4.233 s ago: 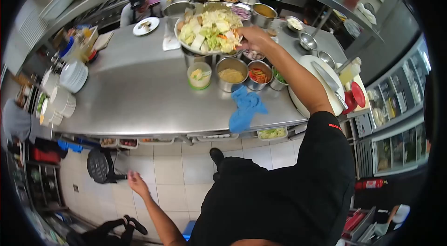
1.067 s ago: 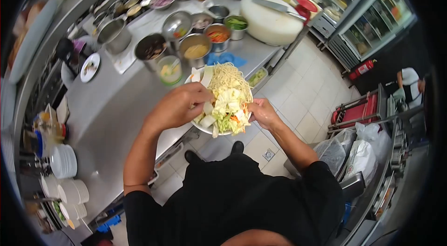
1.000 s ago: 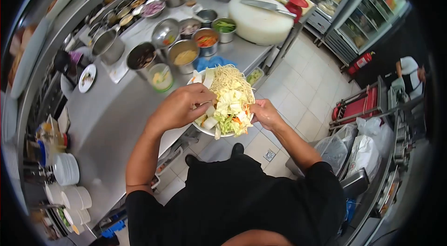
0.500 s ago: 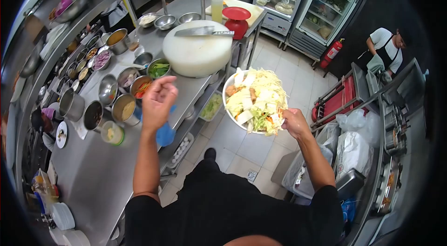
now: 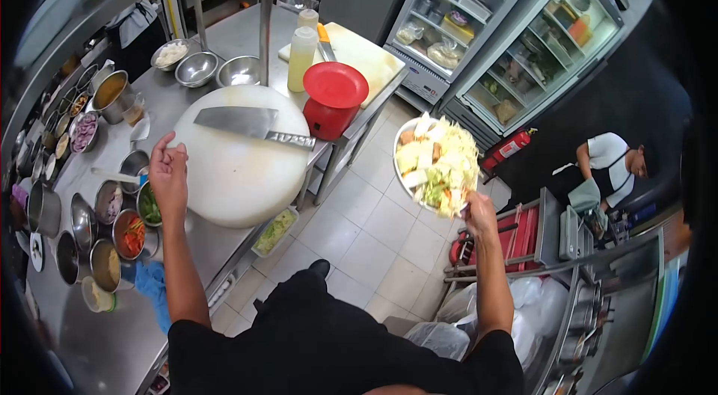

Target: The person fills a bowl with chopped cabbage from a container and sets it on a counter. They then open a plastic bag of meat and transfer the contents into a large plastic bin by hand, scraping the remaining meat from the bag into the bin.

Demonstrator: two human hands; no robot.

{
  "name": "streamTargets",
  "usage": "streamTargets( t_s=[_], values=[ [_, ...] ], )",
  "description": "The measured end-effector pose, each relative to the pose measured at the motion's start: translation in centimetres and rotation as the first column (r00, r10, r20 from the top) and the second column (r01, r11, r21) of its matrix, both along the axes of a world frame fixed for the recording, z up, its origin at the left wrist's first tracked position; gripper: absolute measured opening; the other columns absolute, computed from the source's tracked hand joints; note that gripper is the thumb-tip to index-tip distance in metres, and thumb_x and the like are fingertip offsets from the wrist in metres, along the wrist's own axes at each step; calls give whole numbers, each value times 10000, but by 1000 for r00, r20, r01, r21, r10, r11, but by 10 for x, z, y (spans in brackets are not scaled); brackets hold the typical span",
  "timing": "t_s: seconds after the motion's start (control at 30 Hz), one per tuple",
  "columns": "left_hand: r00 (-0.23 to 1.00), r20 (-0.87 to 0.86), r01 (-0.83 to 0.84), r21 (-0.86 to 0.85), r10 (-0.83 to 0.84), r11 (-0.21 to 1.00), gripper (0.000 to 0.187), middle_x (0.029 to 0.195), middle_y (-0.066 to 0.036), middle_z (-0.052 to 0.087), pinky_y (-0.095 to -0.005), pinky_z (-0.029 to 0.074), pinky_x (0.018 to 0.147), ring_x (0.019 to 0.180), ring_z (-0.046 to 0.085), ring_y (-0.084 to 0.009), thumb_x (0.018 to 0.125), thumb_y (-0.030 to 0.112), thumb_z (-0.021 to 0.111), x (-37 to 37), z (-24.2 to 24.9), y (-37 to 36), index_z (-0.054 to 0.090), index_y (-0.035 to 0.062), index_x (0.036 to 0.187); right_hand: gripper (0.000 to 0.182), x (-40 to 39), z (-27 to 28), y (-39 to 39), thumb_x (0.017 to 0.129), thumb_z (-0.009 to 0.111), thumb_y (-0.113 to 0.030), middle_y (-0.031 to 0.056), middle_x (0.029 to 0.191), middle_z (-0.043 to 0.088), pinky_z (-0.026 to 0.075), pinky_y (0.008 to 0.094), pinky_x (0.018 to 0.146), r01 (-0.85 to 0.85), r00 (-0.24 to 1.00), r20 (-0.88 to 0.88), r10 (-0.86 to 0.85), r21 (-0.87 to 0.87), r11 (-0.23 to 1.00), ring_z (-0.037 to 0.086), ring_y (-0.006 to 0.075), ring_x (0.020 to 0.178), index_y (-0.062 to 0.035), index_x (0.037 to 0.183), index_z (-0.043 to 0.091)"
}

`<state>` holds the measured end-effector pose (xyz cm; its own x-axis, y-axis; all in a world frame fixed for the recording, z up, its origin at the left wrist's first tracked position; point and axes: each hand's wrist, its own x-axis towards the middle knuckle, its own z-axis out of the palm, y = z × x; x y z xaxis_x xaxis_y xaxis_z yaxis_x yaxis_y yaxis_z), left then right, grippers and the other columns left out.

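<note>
My right hand (image 5: 481, 215) is closed on the edge of a white bowl (image 5: 399, 169), held up above the tiled floor. Shredded cabbage, carrot strips, white chunks and pale noodle-like strands (image 5: 443, 165) heap above its rim. To the left, my left hand (image 5: 169, 174) hovers over the steel counter with nothing in it, its fingers loosely curled and apart. Beside that hand is a thick round white chopping block (image 5: 232, 178) with a cleaver (image 5: 238, 121) lying flat on top. Bowls of green leaves (image 5: 149, 204) and red pepper strips (image 5: 132, 236) stand nearby.
A red scale (image 5: 334, 96), a bottle of yellowish liquid (image 5: 302, 59) and a rectangular cutting board (image 5: 351, 51) are behind the block. Glass-door fridges (image 5: 456, 14) stand ahead. On the right, a co-worker (image 5: 609, 167) stands near a red-sided cart (image 5: 516, 242) and a fire extinguisher (image 5: 510, 147).
My view has shifted forward, bringing the chopping block and scale closer. My left hand now appears farther left, beside the block. The bowl stays in my right hand, now farther right in view.
</note>
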<state>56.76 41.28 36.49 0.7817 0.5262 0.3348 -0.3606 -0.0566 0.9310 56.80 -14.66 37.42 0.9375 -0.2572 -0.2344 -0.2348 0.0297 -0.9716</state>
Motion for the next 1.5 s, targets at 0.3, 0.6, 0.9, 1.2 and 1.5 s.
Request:
streamTargets(
  t_s=[0.3,0.6,0.9,1.2,1.5],
  values=[
    [979,-37,-196,81,199,977,363,685,57,454,-143,263,498,573,342,5,872,97,570,72,25,-40,455,2,1203,269,278,23,2,784,485,-37,202,887,615,578,376,645,-142,986,97,135,67,988,648,258,728,171,948,534],
    [729,-82,-677,59,680,733,312,700,76,436,-144,232,464,558,337,11,886,161,561,48,18,-81,499,42,1167,290,580,-10,115,788,472,-37,248,915,600,586,350,673,-399,916,111,387,130,908,646,312,773,212,933,501],
    [368,-275,-884,191,888,426,296,681,63,441,-157,213,408,497,307,13,888,156,552,59,33,-200,498,55,1160,293,749,-72,307,795,536,-50,254,918,600,581,386,658,-584,812,119,572,214,783,650,301,760,198,945,496],
    [216,-635,-750,378,741,543,325,698,23,500,-170,271,450,536,362,-16,879,154,545,66,56,-305,496,-1,1160,341,748,-137,434,809,594,-94,210,968,602,580,400,596,-654,701,-36,713,367,661,645,304,780,140,1031,486],
    [242,-891,-724,97,383,683,658,1154,-219,556,-387,421,934,1125,523,-273,790,495,585,57,36,-352,463,61,1271,286,720,-145,448,758,557,-38,227,927,603,574,362,513,-686,656,-137,742,300,663,647,293,705,135,984,529]
  ],
)
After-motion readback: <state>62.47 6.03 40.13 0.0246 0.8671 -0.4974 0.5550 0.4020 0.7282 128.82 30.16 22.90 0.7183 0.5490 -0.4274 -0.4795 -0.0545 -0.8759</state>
